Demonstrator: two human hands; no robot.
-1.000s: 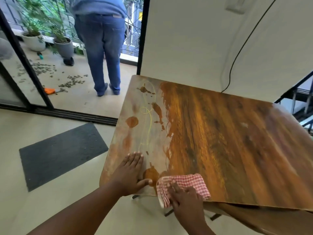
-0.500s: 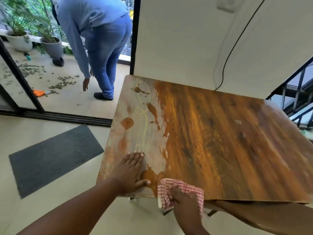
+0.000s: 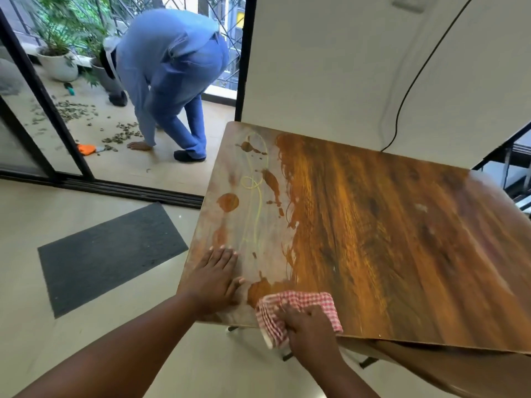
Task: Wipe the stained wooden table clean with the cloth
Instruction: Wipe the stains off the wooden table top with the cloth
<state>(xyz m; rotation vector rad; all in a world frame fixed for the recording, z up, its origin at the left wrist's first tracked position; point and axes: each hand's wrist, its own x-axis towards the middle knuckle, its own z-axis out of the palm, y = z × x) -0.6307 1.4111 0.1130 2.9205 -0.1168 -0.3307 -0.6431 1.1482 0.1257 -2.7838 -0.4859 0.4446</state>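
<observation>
R hand (image 3: 310, 326) grip on checked cloth (image 3: 298, 304) at table (image 3: 388, 225) near edge; L hand (image 3: 215, 280) flat, fingers straight, beside stains (image 3: 228, 202).

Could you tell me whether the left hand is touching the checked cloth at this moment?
Apart. The head view shows the left hand flat on the table, with bare wood and a brown stain between it and the cloth.

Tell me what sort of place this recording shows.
Probably a home, in a room beside a balcony: a sliding glass door opens onto potted plants, a dark floor mat lies inside, and a stair railing shows at right.
</observation>
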